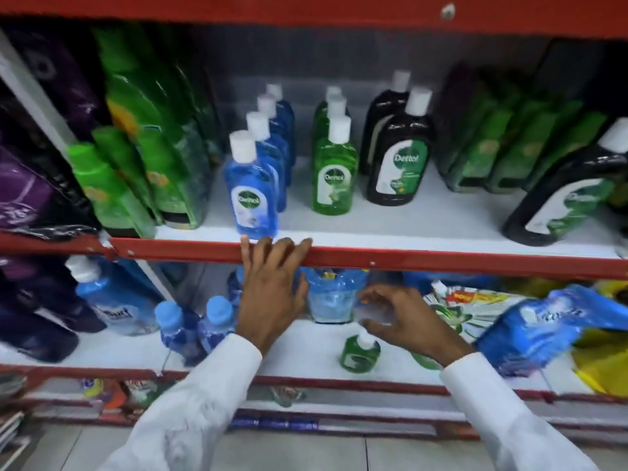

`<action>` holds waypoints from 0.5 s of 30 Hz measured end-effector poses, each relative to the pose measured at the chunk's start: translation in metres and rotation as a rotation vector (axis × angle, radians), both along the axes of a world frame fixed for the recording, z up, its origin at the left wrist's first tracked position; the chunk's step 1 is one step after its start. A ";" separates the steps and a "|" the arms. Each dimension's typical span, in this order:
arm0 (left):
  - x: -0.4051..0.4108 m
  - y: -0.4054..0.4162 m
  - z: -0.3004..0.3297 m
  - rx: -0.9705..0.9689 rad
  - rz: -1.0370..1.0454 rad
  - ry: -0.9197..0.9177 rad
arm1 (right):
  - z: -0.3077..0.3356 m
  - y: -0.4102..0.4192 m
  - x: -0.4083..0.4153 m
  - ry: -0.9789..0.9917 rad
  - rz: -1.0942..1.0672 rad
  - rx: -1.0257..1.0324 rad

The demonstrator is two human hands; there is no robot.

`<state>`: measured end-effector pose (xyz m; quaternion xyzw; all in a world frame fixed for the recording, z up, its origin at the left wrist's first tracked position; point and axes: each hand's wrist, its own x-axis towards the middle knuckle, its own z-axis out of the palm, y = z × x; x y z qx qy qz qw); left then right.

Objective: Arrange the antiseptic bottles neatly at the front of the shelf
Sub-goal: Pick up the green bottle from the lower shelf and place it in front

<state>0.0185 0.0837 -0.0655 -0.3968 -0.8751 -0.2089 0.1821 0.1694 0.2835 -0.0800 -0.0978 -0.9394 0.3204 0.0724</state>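
On the upper shelf [424, 215] the antiseptic bottles stand in rows running front to back. There is a blue row led by a blue bottle [251, 195] at the front lip, a green row [334, 178] set further back, and two dark brown bottles [399, 158]. A larger dark bottle [564, 195] leans at the right. My left hand [272, 287] lies with fingers spread on the red shelf edge, just under the blue bottle. My right hand [397, 317] hovers, fingers curved and apart, over a small green bottle [360, 351] standing on the lower shelf.
Green pouches [142, 147] and purple packs [27, 185] crowd the upper left; green packs [492, 147] stand at the back right. The lower shelf holds blue capped bottles [190, 328], a blue refill pack [543, 324] and a yellow bag [605, 362].
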 end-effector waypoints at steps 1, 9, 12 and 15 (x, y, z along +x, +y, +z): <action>0.000 0.000 -0.001 0.002 -0.007 -0.001 | -0.013 0.002 0.001 -0.087 0.002 0.013; 0.000 0.000 0.004 0.027 -0.006 -0.019 | -0.089 0.007 -0.013 -0.328 0.033 0.081; 0.002 0.000 0.005 0.036 0.013 -0.026 | -0.075 0.002 -0.012 -0.282 -0.016 0.042; 0.002 0.000 0.007 0.032 0.033 -0.034 | -0.032 -0.004 -0.006 -0.147 -0.065 0.008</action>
